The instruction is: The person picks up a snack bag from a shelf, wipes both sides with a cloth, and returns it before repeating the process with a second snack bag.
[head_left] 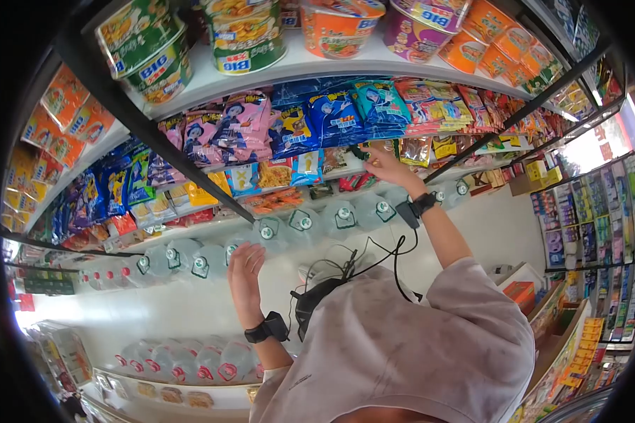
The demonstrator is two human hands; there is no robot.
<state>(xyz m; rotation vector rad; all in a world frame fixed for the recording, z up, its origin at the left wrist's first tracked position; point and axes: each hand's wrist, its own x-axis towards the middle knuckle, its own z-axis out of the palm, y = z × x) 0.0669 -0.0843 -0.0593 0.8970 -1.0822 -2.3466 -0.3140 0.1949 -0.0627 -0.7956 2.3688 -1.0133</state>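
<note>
My right hand [386,168] reaches into the lower snack shelf, among small packets. Its fingers are closed at the edge of a dark item [360,151]; what that is, I cannot make out. Beside it hang or lie brown and yellow packets [416,151]. Above are a teal snack bag [381,104] and a blue snack bag [334,114]. My left hand [245,262] is raised in front of the large clear water jugs [268,229], fingers loosely bent and apart, holding nothing. Black bands with small boxes circle both wrists, and a cable hangs from the right one.
Instant noodle tubs [342,27] stand on the top shelf. Dark metal posts [162,148] cross in front of the shelves. Behind me on the left is a row of jugs with red handles [180,363]. Cardboard boxes [557,331] and a product rack [593,240] stand to the right.
</note>
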